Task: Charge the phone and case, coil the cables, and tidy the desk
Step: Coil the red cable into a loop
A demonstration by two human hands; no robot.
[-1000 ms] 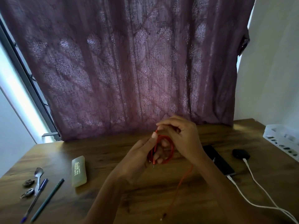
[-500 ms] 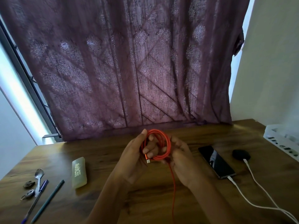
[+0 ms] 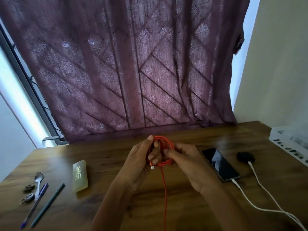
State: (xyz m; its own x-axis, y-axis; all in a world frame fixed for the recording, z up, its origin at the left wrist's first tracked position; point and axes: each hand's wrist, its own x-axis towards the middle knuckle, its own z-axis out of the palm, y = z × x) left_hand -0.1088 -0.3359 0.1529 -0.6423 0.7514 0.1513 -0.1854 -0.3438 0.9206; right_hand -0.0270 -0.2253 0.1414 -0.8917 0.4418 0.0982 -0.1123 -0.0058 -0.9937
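Orange cable (image 3: 164, 164) — coil half hidden by left hand (image 3: 139, 161), right hand (image 3: 188, 161); tail cropped.

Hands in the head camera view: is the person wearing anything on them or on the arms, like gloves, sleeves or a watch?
No. The left hand and the right hand are bare, with no gloves. No ring, watch or bracelet shows on the sides in view. Both forearms are uncovered down to the bottom edge of the picture, so no sleeve is visible.
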